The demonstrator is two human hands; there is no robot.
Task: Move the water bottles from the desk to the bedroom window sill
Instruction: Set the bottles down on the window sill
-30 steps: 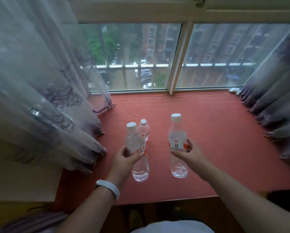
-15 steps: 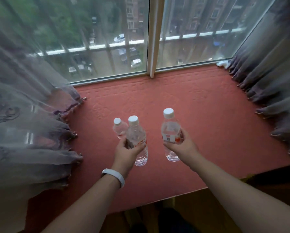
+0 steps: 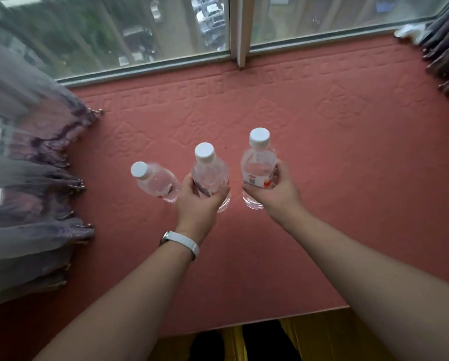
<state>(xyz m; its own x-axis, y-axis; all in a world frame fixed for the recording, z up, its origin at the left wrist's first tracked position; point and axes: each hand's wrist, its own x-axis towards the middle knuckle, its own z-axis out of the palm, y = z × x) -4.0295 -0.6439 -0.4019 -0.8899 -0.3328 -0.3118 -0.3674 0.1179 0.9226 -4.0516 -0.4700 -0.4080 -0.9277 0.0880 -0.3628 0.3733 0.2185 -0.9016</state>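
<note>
We look down on a wide window sill (image 3: pixel 335 157) covered in red embossed fabric. A sheer grey-purple curtain (image 3: pixel 28 183) bunches along its left edge, and a darker curtain (image 3: pixel 447 58) hangs at the far right. Our left hand (image 3: pixel 200 204) wraps round the middle clear plastic water bottle (image 3: pixel 209 171). Our right hand (image 3: pixel 276 192) grips the right-hand bottle (image 3: pixel 257 162). Both bottles are upright over the sill. A third white-capped bottle (image 3: pixel 154 182) stands unheld just left. A white band (image 3: pixel 184 242) circles our left wrist.
</note>
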